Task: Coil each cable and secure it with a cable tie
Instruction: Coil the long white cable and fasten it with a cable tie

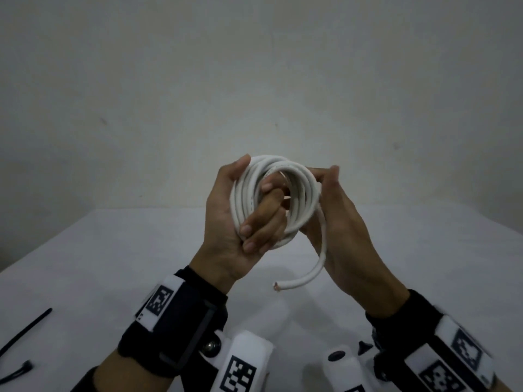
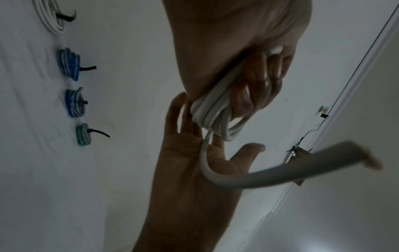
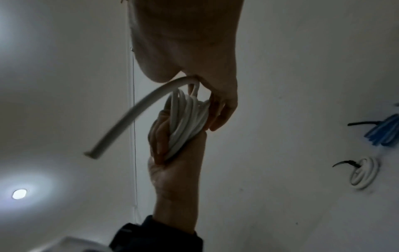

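Held above the surface [image 1: 113, 264], the white cable coil [image 1: 302, 190] is being gripped by the left hand [image 1: 226, 219], fingers hooked through its loops, while the straight-fingered right hand [image 1: 345, 244] is bracing it; the dangling tail [image 1: 311, 275] likely wants tucking flush before tying.

Between left hand [image 1: 226, 222] and right hand [image 1: 342, 239], above the table [image 1: 113, 264]: cable coil [image 1: 300, 193], left fingers [image 1: 247, 230] round its left side, right fingers [image 2: 173, 112] against its right; under the right palm, hanging loose end [image 1: 305, 280]; on the table left of the left wrist, two cable ties [image 1: 27, 329].
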